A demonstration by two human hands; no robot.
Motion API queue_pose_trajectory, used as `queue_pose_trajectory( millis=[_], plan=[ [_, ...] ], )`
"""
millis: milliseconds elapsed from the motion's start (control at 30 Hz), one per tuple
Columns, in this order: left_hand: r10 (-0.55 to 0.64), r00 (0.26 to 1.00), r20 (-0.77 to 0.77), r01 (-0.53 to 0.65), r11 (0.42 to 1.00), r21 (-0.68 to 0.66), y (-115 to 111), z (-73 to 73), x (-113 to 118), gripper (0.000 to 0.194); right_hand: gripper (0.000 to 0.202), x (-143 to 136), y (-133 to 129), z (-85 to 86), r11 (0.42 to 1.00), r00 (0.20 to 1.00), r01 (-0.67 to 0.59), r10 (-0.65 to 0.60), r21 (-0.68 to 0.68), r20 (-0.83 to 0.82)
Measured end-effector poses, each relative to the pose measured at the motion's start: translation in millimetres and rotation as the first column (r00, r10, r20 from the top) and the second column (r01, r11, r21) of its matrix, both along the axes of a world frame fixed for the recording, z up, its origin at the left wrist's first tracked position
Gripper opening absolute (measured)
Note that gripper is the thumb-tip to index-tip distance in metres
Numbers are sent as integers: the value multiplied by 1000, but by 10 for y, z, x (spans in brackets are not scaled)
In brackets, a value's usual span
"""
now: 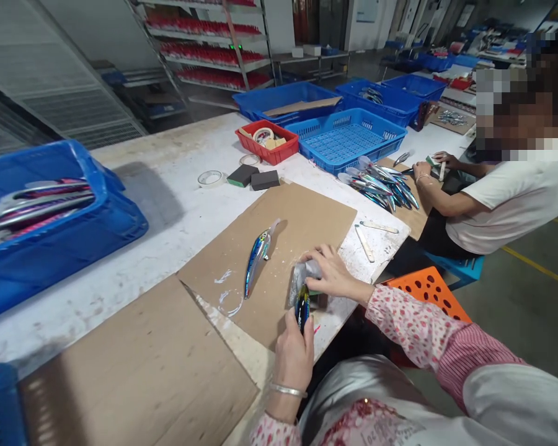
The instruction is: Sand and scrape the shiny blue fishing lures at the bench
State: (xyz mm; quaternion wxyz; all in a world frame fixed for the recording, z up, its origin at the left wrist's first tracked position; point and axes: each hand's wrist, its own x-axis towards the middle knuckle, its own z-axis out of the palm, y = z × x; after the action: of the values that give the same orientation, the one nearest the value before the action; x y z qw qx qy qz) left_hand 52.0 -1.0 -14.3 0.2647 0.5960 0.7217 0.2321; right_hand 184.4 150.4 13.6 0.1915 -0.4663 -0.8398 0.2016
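My left hand, with a bracelet at its wrist, is closed round the lower end of a dark, shiny fishing lure. Grey and dusty, a sanding sponge is gripped in my right hand and meets the lure's upper end. Both hands are over the near edge of a cardboard sheet. Left of them, a second fishing lure, blue and silver with a clear lip, lies on the cardboard beside whitish scrapings. The fingertips of my right hand are partly hidden behind the sponge.
Two dark sanding sponges, a tape roll and a red basket stand farther back. A blue crate of lures is at left. At right, two flat sticks, a lure pile and a seated co-worker.
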Motion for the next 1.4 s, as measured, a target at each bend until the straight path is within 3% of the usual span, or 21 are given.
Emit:
queue_pose_trajectory(
  millis=[200, 367, 533, 667, 833, 967, 1033, 1133, 1200, 1300, 1400],
  plan=[
    [10, 999, 36, -10, 1000, -8, 5, 25, -1, 40, 50, 2, 83, 3, 997, 998, 59, -60, 40, 29],
    [10, 999, 53, -11, 1000, 19, 2, 8, 1, 44, 50, 7, 27, -12, 998, 999, -38, 39, 45, -26],
    [26, 998, 51, -28, 999, 40, 2, -8, -18, 42, 51, -8, 62, -2, 997, 998, 62, -64, 50, 26],
    [8, 997, 77, -7, 1000, -8, -4, 18, -20, 43, 49, -23, 61, -25, 1000, 1000, -13, 13, 17, 0],
    [20, 998, 63, -18, 999, -35, -9, 13, -20, 44, 49, -58, 110, -51, 993, 994, 104, -105, 50, 24],
    [9, 999, 33, -9, 1000, 6, -9, -58, -25, 45, 44, -36, 17, -78, 999, 1000, -4, 5, 37, -13],
    [-11, 1000, 22, 11, 1000, 10, -14, -56, -47, 45, 43, 8, 57, -81, 999, 1000, 16, -15, 39, -21],
    [-56, 996, -76, 54, 998, -40, -32, 31, -137, 48, 45, 94, 246, -50, 983, 982, 175, -171, 57, -75],
    [-97, 974, -206, 82, 993, -81, -36, 116, -229, 49, 46, 147, 367, -19, 976, 961, 216, -207, 31, -182],
    [-157, 899, -409, 119, 986, -116, 5, 194, -365, 48, 45, 197, 439, 0, 995, 944, 90, -74, 36, -322],
    [-214, 828, -519, 164, 976, -140, 96, 173, -442, 44, 48, 197, 411, -34, 996, 955, -67, 83, 64, -284]
  ],
)
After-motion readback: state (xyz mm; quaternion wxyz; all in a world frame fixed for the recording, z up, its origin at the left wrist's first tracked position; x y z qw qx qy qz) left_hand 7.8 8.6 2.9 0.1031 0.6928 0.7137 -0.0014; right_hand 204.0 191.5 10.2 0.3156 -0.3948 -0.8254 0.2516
